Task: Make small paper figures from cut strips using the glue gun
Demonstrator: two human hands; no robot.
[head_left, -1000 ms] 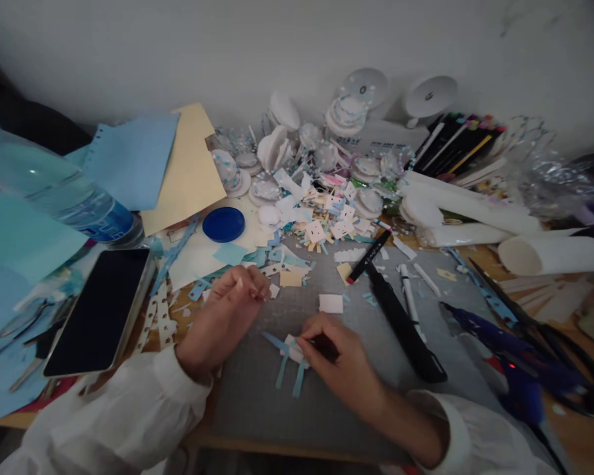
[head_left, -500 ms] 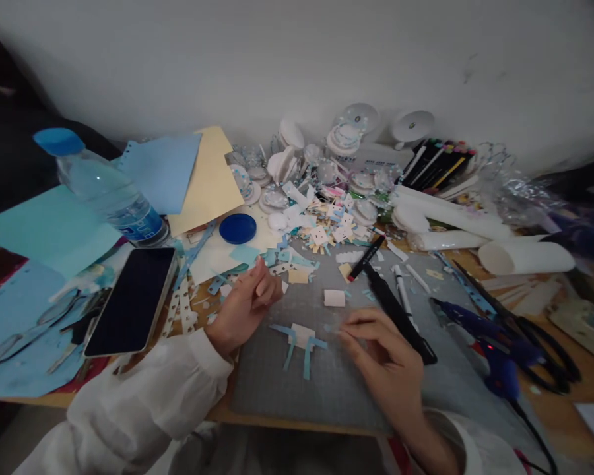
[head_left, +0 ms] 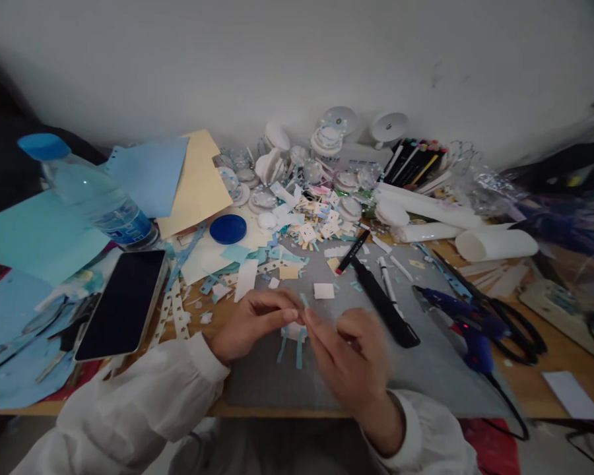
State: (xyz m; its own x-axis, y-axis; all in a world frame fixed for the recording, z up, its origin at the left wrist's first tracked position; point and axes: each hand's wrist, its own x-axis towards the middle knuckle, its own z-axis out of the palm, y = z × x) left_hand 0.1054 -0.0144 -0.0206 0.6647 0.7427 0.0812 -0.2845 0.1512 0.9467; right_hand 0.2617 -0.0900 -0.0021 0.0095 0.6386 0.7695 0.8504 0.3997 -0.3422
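Observation:
My left hand [head_left: 260, 320] and my right hand [head_left: 351, 356] meet fingertip to fingertip over the cutting mat [head_left: 257, 389]. A small light-blue paper strip [head_left: 303, 300] sticks up from the pinched fingers of my right hand, which is partly blurred. My left thumb and fingers are pinched against it; what lies between them is hidden. Under the fingertips lies a small white paper piece [head_left: 292, 332] with light-blue strips [head_left: 299, 353] pointing toward me, partly covered by my hands. A small white paper rectangle [head_left: 323, 291] lies just beyond them.
On the right are a black cutter-like tool [head_left: 386, 307], a marker [head_left: 352, 253], a blue glue gun [head_left: 470, 330] and scissors [head_left: 517, 330]. A phone [head_left: 123, 303] and a water bottle [head_left: 99, 198] stand left. Paper scraps [head_left: 311, 224] heap at the back.
My hands have come together from either side over the paper piece, the right bringing the small blue strip. The camera view has shifted slightly to the right.

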